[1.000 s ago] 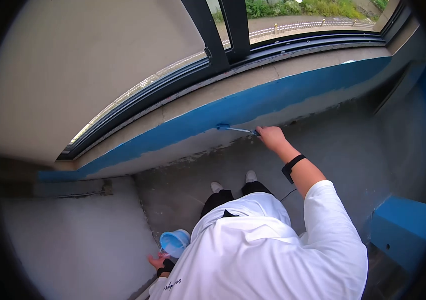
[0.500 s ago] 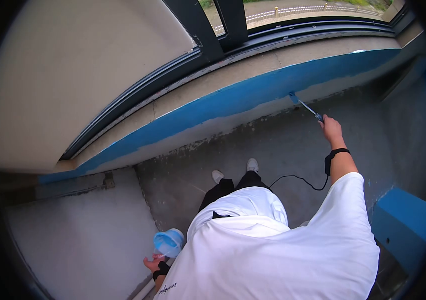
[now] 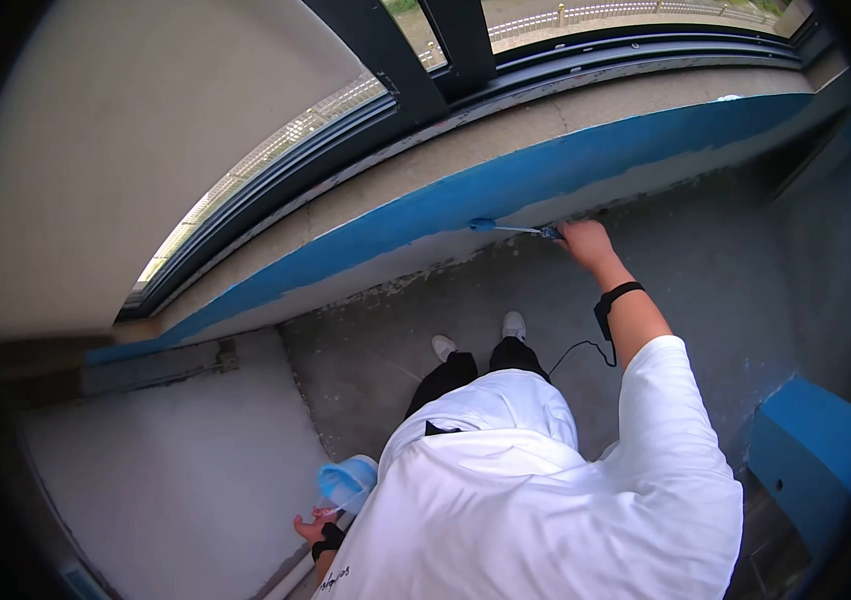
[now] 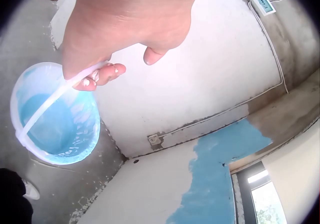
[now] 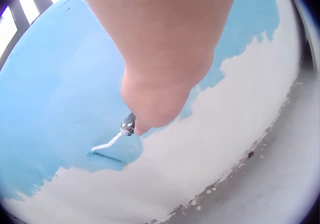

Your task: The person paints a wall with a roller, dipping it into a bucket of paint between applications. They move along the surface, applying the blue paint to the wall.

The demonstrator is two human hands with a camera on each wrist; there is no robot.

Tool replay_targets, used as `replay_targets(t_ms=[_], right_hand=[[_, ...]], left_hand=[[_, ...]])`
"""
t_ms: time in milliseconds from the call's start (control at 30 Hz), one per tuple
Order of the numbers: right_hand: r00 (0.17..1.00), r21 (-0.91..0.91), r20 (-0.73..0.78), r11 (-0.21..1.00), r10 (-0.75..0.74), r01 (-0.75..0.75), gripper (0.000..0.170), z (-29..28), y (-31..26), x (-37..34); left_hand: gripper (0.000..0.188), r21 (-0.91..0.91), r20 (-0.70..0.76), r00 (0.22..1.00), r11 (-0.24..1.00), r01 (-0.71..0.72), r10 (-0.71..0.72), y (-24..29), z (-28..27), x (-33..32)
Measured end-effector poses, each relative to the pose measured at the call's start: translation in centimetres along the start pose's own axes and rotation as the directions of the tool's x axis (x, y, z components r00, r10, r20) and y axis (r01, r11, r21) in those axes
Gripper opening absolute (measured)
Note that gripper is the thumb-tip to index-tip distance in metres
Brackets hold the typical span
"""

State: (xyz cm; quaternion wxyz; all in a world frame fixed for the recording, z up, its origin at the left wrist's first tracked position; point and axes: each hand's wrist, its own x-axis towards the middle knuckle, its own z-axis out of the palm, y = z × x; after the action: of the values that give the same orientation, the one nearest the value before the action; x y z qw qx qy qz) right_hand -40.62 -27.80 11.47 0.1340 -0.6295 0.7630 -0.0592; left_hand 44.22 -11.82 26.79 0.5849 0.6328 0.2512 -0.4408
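My right hand [image 3: 587,243] grips the dark handle of a paint roller [image 3: 483,225], whose blue head lies against the low wall under the window. In the right wrist view the roller's handle [image 5: 128,125] pokes out past the fist, and its white metal rod runs to the head at the lower edge of the blue paint [image 5: 60,98]. Down at my left side, the left hand [image 3: 317,525] holds a white plastic bucket [image 3: 348,486] by its handle. Fingers curl round that handle [image 4: 50,101] in the left wrist view, and light blue paint [image 4: 47,126] shows inside the bucket.
A dark-framed window [image 3: 446,100] and its sill [image 3: 546,120] run above the wall, unpainted grey-white along its bottom. A blue box-like block [image 3: 816,440] stands at the right. On the left is a pale raised surface [image 3: 176,460]. A black cable [image 3: 586,345] hangs from the right wrist.
The roller and right hand first moved right along the wall, then came back left, ending slightly right of where they began. The left hand keeps holding the bucket at the person's side.
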Motion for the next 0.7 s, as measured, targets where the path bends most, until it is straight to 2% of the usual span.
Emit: replay_targets(t_ms=[133, 233, 300, 433, 533, 567, 633, 700], right_hand=[[0.999, -0.039, 0.032, 0.999, 0.027, -0.025, 0.020, -1.5, 3.0, -1.1], [0.980, -0.089, 0.019, 0.976, 0.199, -0.196, 0.019, -3.4, 8.3, -4.3], [0.957, -0.120, 0.001, 0.951, 0.289, -0.287, 0.019, -5.2, 11.3, -7.0], [0.910, -0.160, -0.048, 0.896, 0.413, -0.415, 0.019, -7.9, 14.2, -10.0], [0.913, -0.142, -0.035, 0.903, 0.406, -0.406, 0.019, -7.6, 14.2, -9.8], [0.913, -0.142, -0.034, 0.902, 0.406, -0.407, 0.019, -7.2, 13.8, -9.5], [0.949, -0.077, -0.022, 0.945, 0.316, -0.317, 0.019, -5.8, 12.1, -8.1], [0.974, -0.063, 0.003, 0.972, 0.226, -0.226, 0.020, -3.9, 10.2, -5.9]], left_hand=[[0.052, -0.004, 0.005, 0.998, 0.998, 0.059, -0.059, 0.2, 0.8, 0.1], [0.050, 0.070, 0.019, 0.997, 0.995, 0.077, -0.079, -0.3, 1.9, -0.2], [0.049, 0.071, -0.034, 0.999, 0.997, 0.009, -0.007, -1.2, 3.4, -1.3], [0.048, 0.121, -0.003, 1.000, 0.992, 0.015, -0.014, -0.3, 3.4, -0.6], [0.047, 0.126, -0.001, 1.000, 0.992, 0.021, -0.021, 0.0, 3.8, -0.8], [0.047, 0.099, -0.013, 1.000, 0.995, -0.017, 0.018, -0.6, 4.6, -1.6], [0.047, 0.070, -0.025, 0.998, 0.996, -0.056, 0.058, -1.0, 5.4, -2.1], [0.047, 0.049, 0.032, 0.997, 0.996, -0.076, 0.075, -1.0, 5.9, -2.1]])
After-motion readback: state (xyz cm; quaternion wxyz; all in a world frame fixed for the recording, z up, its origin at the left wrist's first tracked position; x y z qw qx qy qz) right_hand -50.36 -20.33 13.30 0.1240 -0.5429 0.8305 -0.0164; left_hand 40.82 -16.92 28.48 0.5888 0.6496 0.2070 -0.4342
